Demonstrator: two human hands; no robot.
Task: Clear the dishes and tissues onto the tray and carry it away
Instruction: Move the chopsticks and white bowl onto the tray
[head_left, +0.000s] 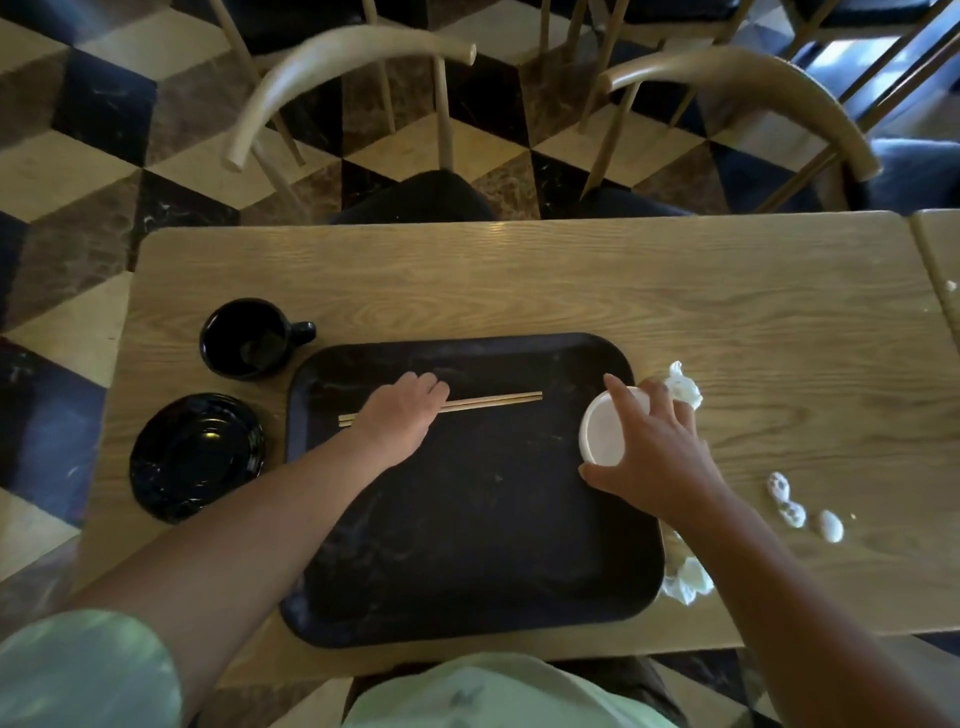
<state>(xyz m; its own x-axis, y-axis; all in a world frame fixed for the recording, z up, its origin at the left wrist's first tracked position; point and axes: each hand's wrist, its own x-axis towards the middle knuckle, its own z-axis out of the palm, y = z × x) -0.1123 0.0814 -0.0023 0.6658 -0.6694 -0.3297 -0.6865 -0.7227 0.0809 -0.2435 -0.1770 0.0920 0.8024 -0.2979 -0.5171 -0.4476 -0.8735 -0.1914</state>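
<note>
A black tray (467, 545) lies on the wooden table in front of me. A pair of wooden chopsticks (493, 401) rests across its far part, and my left hand (397, 415) is curled over their left half, touching them. My right hand (654, 457) grips a small white bowl (602, 431), tilted on its side over the tray's right edge. A black mug (247, 338) and a black plate (195, 457) stand left of the tray. Crumpled tissues lie right of it: one (683, 387) behind my right hand, one (685, 579) by the near right corner.
Small white scraps (802, 509) lie on the table (571, 280) to the right. Two wooden chairs (353, 57) stand at the far side. A second table (940, 249) abuts on the right. The floor is patterned tile.
</note>
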